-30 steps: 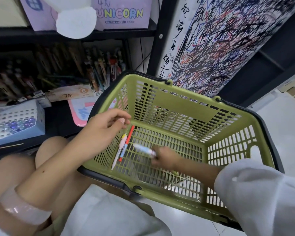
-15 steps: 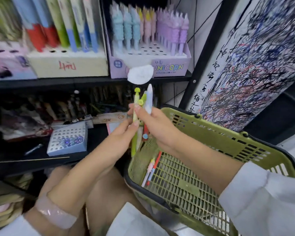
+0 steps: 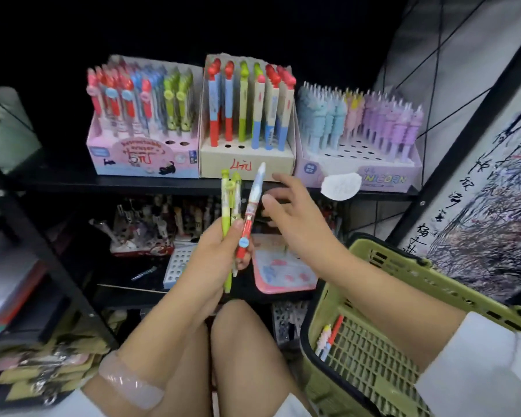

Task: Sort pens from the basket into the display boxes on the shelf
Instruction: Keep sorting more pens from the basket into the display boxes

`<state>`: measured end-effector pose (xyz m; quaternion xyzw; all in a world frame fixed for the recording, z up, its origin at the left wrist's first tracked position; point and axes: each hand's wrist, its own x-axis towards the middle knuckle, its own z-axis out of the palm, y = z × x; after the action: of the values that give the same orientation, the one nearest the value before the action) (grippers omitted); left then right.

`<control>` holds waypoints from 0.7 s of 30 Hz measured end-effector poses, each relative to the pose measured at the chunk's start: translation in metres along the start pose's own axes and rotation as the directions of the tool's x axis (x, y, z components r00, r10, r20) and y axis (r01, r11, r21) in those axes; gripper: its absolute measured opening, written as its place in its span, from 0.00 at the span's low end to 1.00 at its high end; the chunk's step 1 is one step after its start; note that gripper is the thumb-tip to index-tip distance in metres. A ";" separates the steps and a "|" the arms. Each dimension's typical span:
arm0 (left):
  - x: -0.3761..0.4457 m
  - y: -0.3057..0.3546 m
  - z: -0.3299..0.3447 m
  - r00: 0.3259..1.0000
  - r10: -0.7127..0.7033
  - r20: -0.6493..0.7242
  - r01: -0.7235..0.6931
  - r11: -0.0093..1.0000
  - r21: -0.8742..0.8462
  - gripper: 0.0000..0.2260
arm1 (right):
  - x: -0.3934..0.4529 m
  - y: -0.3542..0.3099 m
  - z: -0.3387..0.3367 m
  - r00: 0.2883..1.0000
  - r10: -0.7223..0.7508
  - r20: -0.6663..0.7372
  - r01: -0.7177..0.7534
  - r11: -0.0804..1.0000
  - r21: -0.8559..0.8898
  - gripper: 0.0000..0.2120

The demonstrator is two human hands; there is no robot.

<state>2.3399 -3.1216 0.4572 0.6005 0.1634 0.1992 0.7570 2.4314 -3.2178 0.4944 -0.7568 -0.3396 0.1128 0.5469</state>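
Head view: left hand raised, fingers curled round three upright pens; right hand just right, fingers spread, holding nothing.

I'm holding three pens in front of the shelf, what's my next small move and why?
Probably pinch the red-and-white pen with your open right hand: it sticks out of your left hand beside the green pens, and its colours resemble those in the pink box.
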 end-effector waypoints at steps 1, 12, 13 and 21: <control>0.001 0.002 -0.006 0.999 -0.002 -0.032 0.002 1.000 -0.001 0.10 | 0.002 0.000 0.000 0.978 -0.206 -0.031 0.194 0.956 -0.219 0.20; 0.002 0.018 -0.045 0.977 0.109 -0.183 -0.122 0.990 -0.064 0.12 | 0.028 -0.012 0.027 0.634 -0.686 0.357 0.695 0.302 -0.653 0.03; 0.002 0.019 -0.051 0.963 0.140 -0.229 -0.149 0.989 -0.022 0.11 | 0.029 -0.016 0.032 0.748 -0.614 0.252 0.610 0.487 -0.625 0.03; 0.007 0.027 -0.070 0.933 0.207 -0.293 -0.155 0.969 0.192 0.09 | 0.042 -0.044 0.074 0.997 -0.077 0.024 0.074 0.990 0.117 0.10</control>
<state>2.3092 -3.0537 0.4675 0.6351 0.2404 0.3461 0.6474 2.4051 -3.1275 0.5148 -0.7087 -0.3687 0.1224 0.5889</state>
